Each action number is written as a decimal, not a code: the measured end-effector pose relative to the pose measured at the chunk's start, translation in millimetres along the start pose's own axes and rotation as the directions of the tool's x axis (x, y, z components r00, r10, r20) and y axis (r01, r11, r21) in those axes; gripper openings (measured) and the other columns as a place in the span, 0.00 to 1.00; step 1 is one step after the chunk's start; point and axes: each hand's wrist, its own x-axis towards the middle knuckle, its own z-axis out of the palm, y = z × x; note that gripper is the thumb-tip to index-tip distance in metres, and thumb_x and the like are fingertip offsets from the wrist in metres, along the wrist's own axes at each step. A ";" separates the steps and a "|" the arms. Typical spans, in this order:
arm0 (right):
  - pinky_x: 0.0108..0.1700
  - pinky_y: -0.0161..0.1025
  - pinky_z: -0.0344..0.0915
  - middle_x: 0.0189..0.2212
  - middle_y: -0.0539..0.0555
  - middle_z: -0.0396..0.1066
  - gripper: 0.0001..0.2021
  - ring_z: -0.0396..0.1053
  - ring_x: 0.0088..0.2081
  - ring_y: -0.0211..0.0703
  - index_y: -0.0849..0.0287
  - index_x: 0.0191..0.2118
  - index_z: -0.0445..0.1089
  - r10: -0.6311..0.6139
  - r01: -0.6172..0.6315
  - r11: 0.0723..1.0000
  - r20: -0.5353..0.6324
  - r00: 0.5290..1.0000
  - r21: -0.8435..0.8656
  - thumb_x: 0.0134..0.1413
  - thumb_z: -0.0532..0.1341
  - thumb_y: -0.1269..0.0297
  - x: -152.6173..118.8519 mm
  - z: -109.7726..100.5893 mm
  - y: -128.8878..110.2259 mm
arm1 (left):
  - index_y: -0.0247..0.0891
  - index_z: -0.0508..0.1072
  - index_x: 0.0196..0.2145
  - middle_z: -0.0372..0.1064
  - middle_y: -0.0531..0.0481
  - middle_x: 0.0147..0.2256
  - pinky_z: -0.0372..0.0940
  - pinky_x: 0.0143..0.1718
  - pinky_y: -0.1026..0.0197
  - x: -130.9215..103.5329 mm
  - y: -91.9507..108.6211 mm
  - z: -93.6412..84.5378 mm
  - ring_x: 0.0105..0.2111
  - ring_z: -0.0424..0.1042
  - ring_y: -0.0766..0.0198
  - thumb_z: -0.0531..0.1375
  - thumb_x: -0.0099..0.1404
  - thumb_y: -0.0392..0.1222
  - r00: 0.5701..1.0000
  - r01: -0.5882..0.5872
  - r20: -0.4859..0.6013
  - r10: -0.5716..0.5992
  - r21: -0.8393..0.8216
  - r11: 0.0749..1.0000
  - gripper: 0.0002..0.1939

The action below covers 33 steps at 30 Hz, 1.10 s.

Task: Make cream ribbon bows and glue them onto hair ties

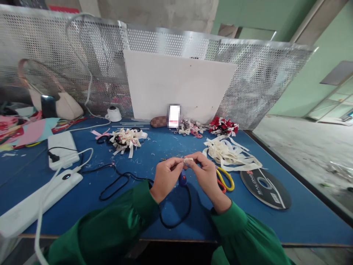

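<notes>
My left hand (168,176) and my right hand (204,173) meet over the middle of the table, fingertips pinched together. Between them is a small cream piece of ribbon (188,160), mostly covered by the fingers. Below it lies a blue-handled corded tool (182,179) with a red switch, partly hidden by my left hand; its kind does not show. Scissors with yellow and red handles (228,180) rest just beside my right hand, their blades out of sight. A loose heap of cream ribbon strips (227,152) lies beyond them.
A dark disc (266,188) lies at right. Cream bows (127,140) are piled at left, red-and-black ones (223,127) at back right. White power strips (41,200) and cables occupy the left. Behind stand a white board (179,84) and a perforated metal screen (102,62).
</notes>
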 end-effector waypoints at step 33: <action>0.35 0.41 0.64 0.29 0.52 0.70 0.08 0.68 0.33 0.45 0.53 0.32 0.70 -0.293 0.286 0.907 0.025 0.956 -0.309 0.63 0.58 0.67 -7.1 1.5 -1.5 | 0.40 0.77 0.31 0.77 0.53 0.27 0.67 0.30 0.66 -2.0 3.8 -1.3 0.26 0.74 0.65 0.60 0.66 0.42 1.000 -0.013 0.028 0.011 0.086 0.996 0.08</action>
